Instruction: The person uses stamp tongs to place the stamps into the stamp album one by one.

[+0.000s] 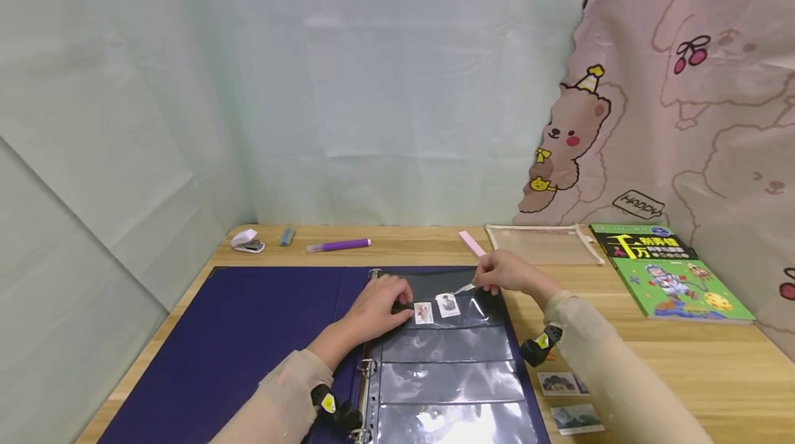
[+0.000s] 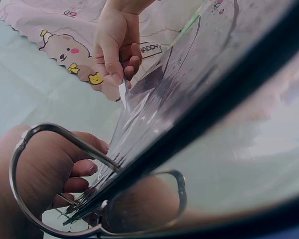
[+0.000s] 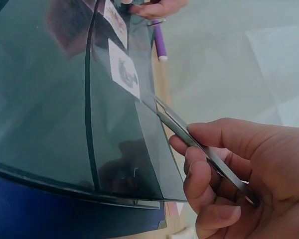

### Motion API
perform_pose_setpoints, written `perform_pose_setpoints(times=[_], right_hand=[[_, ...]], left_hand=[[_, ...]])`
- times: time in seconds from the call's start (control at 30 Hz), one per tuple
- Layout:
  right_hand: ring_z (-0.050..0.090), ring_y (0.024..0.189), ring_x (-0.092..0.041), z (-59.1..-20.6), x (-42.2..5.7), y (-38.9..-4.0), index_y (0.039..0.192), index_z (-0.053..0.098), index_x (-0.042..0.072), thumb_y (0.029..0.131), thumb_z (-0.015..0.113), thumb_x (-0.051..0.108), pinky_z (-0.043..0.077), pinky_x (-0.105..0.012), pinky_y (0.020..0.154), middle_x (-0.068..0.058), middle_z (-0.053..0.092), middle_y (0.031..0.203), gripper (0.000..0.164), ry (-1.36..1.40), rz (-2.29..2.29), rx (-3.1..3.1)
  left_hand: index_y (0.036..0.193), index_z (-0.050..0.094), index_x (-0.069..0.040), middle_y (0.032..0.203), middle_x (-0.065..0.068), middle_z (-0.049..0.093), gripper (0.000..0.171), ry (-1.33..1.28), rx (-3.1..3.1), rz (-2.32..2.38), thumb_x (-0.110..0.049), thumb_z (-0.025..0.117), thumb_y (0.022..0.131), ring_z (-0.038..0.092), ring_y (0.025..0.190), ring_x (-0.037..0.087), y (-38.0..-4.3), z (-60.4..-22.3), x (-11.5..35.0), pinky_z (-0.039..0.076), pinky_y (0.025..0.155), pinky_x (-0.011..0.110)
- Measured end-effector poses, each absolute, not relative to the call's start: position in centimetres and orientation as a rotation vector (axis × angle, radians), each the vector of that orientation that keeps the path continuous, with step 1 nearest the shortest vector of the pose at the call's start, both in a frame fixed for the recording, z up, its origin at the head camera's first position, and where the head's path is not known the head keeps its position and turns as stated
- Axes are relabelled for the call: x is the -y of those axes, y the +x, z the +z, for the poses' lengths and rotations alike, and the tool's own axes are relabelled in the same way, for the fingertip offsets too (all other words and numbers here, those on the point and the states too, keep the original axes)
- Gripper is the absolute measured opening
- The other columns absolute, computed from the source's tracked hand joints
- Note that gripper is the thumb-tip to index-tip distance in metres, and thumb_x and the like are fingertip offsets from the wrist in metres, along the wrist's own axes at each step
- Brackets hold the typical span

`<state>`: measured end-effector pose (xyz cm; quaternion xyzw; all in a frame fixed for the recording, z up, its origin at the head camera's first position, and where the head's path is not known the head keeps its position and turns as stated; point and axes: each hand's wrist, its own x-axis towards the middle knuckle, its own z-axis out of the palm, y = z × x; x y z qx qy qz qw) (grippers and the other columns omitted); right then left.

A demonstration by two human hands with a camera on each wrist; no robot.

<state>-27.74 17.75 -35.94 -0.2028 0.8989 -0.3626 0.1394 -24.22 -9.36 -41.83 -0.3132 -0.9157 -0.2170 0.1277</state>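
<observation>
A dark blue ring binder (image 1: 279, 333) lies open, with a black-backed page of clear pockets (image 1: 447, 344) on its right side. In the top pocket are two stamps side by side, a reddish one (image 1: 424, 313) and a grey one (image 1: 448, 305). My right hand (image 1: 504, 271) holds metal tweezers (image 3: 209, 157) between thumb and fingers, their tips by the grey stamp's upper right corner. Whether the tips touch it I cannot tell. At the page's upper left, my left hand (image 1: 380, 306) pinches the page's pocket edge, its thumb near the reddish stamp.
Two more picture stamps, a dark one (image 1: 559, 384) and a landscape (image 1: 577, 419), lie right of the binder. Behind are a stapler (image 1: 248, 242), a small blue-grey block (image 1: 287, 236), a purple marker (image 1: 339, 245), a pink strip (image 1: 472, 244), a mesh pouch (image 1: 543, 245) and books (image 1: 677, 285).
</observation>
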Motion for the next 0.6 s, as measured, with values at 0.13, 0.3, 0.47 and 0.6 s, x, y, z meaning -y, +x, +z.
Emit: perform_pose_setpoints(times=[0.13,0.3,0.47,0.6], right_hand=[[0.049,0.047,-0.01,-36.02,-17.89,-27.84,0.07,0.061,-0.005,0.077,0.062,0.006,0.044,-0.03,0.049,0.002,0.051,0.055,0.013,-0.589,-1.027,-2.596],[0.049,0.048,-0.009,-36.1,-18.03,-27.93,0.071,0.063,-0.005,0.077,0.062,0.008,0.044,-0.029,0.049,0.001,0.052,0.056,0.014,-0.617,-1.03,-2.585],[0.049,0.047,-0.007,-36.4,-18.23,-28.21,0.069,0.063,0.004,0.079,0.062,0.017,0.044,-0.027,0.048,0.005,0.052,0.055,0.016,-0.759,-1.076,-2.539],[0.049,0.047,-0.007,-36.48,-18.04,-28.33,0.069,0.063,0.006,0.078,0.063,0.019,0.045,-0.028,0.048,0.005,0.053,0.055,0.015,-0.777,-1.064,-2.537]], left_hand=[[0.082,0.055,-0.02,0.075,-0.01,0.051,0.017,-0.912,2.665,-0.628,-0.026,0.07,0.076,0.043,0.074,0.005,-24.23,-41.82,9.38,0.035,0.073,0.026],[0.081,0.055,-0.02,0.075,-0.01,0.051,0.018,-0.912,2.662,-0.63,-0.026,0.07,0.075,0.043,0.074,0.005,-24.22,-41.76,9.42,0.035,0.073,0.026],[0.081,0.054,-0.021,0.075,-0.011,0.051,0.018,-0.907,2.665,-0.625,-0.026,0.07,0.075,0.043,0.074,0.005,-24.25,-41.86,9.36,0.035,0.074,0.026],[0.081,0.054,-0.02,0.075,-0.011,0.051,0.018,-0.909,2.659,-0.625,-0.026,0.07,0.075,0.043,0.074,0.005,-24.24,-41.89,9.3,0.035,0.074,0.026]])
